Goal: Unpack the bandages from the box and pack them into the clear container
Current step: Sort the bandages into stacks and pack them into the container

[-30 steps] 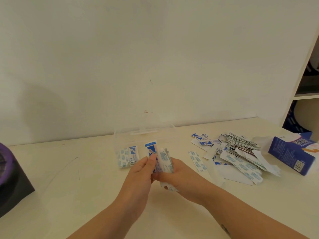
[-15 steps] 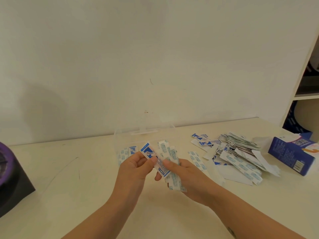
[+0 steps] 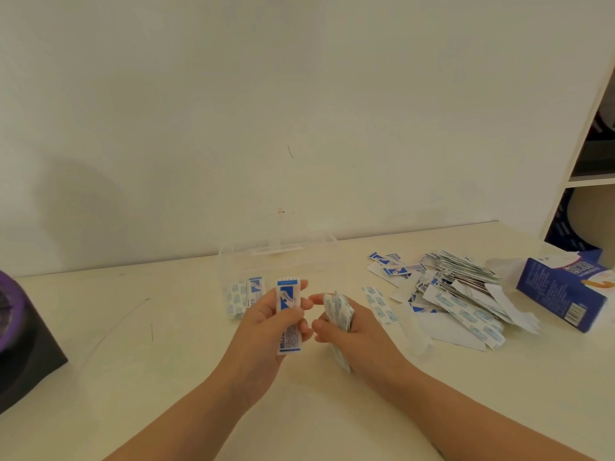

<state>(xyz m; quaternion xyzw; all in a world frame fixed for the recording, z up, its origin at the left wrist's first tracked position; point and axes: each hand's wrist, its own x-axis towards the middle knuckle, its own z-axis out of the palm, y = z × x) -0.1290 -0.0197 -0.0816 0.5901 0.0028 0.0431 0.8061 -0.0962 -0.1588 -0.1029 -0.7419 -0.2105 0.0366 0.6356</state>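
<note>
Left fingers (image 3: 293, 317) pinch bandage (image 3: 288, 294); cream table (image 3: 159, 377), white wall (image 3: 299, 94).

Clear container (image 3: 278, 261) mid frame, on worktop (image 3: 133, 377), close to wall (image 3: 299, 94). Packed bandages (image 3: 246, 296) inside, at its left end. Just in front: left hand (image 3: 266, 331) holds single bandage (image 3: 289, 314), right hand (image 3: 352, 331) holds bunch (image 3: 337, 314). Pile (image 3: 459, 294) right of container. Box (image 3: 562, 294) further right. Block (image 3: 23, 334) at left edge.

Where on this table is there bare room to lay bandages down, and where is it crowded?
Bare: the table between the dark object and the clear container, left of the left hand. Crowded: from the right hand to the blue box, under the bandage pile.
</note>
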